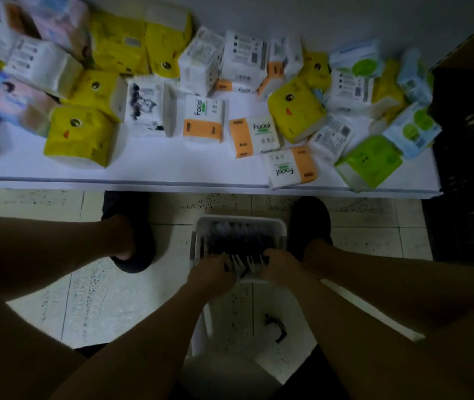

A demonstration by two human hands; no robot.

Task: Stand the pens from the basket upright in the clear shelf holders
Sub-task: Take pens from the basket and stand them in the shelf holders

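Note:
A white basket (241, 222) sits on the tiled floor between my feet, filled with dark pens (238, 238). Both hands reach down into its near end. My left hand (209, 274) has its fingers curled round a bunch of pens (237, 262) with light tips. My right hand (280, 268) grips the same bunch from the other side. The image is dark and blurred, so single pens are hard to make out. No clear holders are in view.
A white shelf (172, 171) runs across the top, crowded with tissue packs (204, 119) in yellow, orange, green and white. A black crate (472, 168) stands at the right. My dark slippers (131, 226) flank the basket. A small dark object (277, 327) lies on the floor.

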